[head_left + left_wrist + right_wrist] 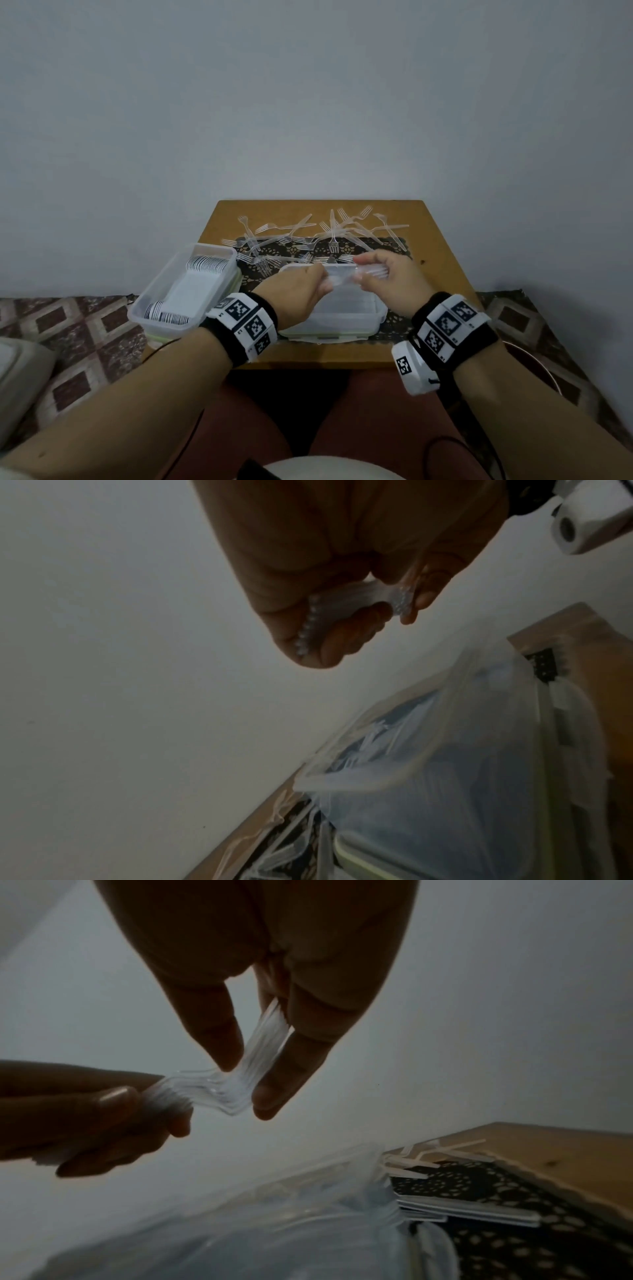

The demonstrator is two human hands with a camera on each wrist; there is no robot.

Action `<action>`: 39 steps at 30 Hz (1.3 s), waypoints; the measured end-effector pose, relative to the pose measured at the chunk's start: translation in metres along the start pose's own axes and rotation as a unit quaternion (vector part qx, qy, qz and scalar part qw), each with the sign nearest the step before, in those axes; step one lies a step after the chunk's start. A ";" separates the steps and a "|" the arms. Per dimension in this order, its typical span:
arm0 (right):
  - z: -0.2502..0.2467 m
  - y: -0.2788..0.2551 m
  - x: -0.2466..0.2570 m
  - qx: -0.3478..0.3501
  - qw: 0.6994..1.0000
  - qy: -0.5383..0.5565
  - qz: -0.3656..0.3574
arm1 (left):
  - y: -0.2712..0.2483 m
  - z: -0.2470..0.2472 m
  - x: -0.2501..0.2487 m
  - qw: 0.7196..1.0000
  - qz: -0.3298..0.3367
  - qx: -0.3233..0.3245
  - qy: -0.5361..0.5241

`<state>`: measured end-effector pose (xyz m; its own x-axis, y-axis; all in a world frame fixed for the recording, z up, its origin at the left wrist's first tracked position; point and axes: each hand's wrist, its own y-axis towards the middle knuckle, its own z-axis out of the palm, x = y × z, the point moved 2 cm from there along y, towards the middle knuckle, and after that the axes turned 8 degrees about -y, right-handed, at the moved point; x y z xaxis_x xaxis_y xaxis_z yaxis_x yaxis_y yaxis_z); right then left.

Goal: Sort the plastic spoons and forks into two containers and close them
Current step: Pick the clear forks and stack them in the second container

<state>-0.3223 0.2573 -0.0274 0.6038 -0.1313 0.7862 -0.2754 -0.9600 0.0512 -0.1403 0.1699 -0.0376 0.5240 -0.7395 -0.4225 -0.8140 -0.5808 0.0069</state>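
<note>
At 9 o'clock on the small wooden table (442,274) sat the clear rectangular plastic container with nested spoons (181,284); they were stacked in rows at both ends, so by my read the spoon half was mostly done. It overhung the table edge and had no lid on.

Your left hand (301,291) was curled round the handle end of a nested stack of clear plastic forks (342,274). In the left wrist view the handle tips showed as a beaded row between thumb and fingers (342,639), so that was a firm grip.

The stack hung just above the second clear rectangular container (346,318) at 6 o'clock. That one looked to carry its lid, but I couldn't tell for sure. You held the stack there probably to square it before loading.

Your right hand (387,274) pinched the tine end of the same stack, thumb one side, fingers (287,1077) the other. Two-handed hold made sense: nested forks slide apart if only one end is clamped.

At 12 o'clock the loose clear plastic forks (308,236) lay scattered across the black lace mat (387,253), tangled and overlapping. Many were left, so fork sorting looked far from done.

The risk I saw was the stack fanning out if your right pinch eased first.
</note>
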 end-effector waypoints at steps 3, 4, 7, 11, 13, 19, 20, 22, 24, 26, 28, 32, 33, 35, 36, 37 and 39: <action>0.002 0.006 -0.011 0.037 0.991 -0.130 -0.022 | 0.005 0.008 0.007 0.999 -0.023 0.028 -0.009; 0.003 0.009 -0.014 0.053 0.983 -0.174 -0.030 | 0.007 0.010 0.009 0.999 -0.030 0.033 -0.010; 0.010 0.017 -0.023 0.088 0.961 -0.257 -0.047 | 0.017 0.013 0.014 0.996 -0.056 0.061 -0.015; 0.018 0.024 -0.034 0.093 0.946 -0.309 -0.020 | 0.030 0.017 0.017 0.988 -0.110 0.103 -0.040; 0.021 0.026 -0.038 0.101 0.941 -0.322 -0.004 | 0.035 0.020 0.019 0.984 -0.126 0.128 -0.019; 0.024 0.026 -0.040 0.149 0.918 -0.368 -0.016 | 0.043 0.025 0.023 0.978 -0.138 0.155 0.019; 0.024 0.026 -0.040 0.152 0.912 -0.379 -0.025 | 0.044 0.025 0.023 0.978 -0.136 0.155 0.016; 0.024 0.022 -0.042 0.161 0.899 -0.405 -0.046 | 0.043 0.027 0.022 0.980 -0.129 0.153 0.010; 0.026 0.017 -0.044 0.175 0.880 -0.435 -0.067 | 0.043 0.027 0.022 0.981 -0.115 0.153 0.007; 0.028 0.012 -0.048 0.181 0.863 -0.464 -0.086 | 0.041 0.027 0.022 0.981 -0.110 0.161 -0.009; 0.030 0.010 -0.053 0.173 0.857 -0.475 -0.098 | 0.039 0.027 0.022 0.977 -0.108 0.178 -0.039; 0.033 0.008 -0.057 0.159 0.864 -0.466 -0.104 | 0.029 0.029 0.021 0.985 -0.080 0.152 -0.013; 0.033 0.008 -0.057 0.156 0.866 -0.463 -0.104 | 0.026 0.030 0.020 0.988 -0.072 0.138 -0.014; 0.034 0.008 -0.059 0.148 0.871 -0.456 -0.104 | 0.023 0.031 0.020 0.989 -0.064 0.132 -0.025; 0.035 0.008 -0.059 0.147 0.872 -0.455 -0.102 | 0.023 0.031 0.019 0.988 -0.064 0.136 -0.029; 0.035 0.008 -0.059 0.148 0.872 -0.456 -0.101 | 0.023 0.031 0.019 0.988 -0.067 0.140 -0.030; 0.035 0.007 -0.059 0.149 0.872 -0.455 -0.102 | 0.024 0.031 0.018 0.988 -0.065 0.138 -0.029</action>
<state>-0.3336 0.2494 -0.0945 0.9984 0.0381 -0.0407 0.0322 -0.9901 -0.1367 -0.1579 0.1530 -0.0738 0.6195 -0.6398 -0.4548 -0.7826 -0.5487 -0.2941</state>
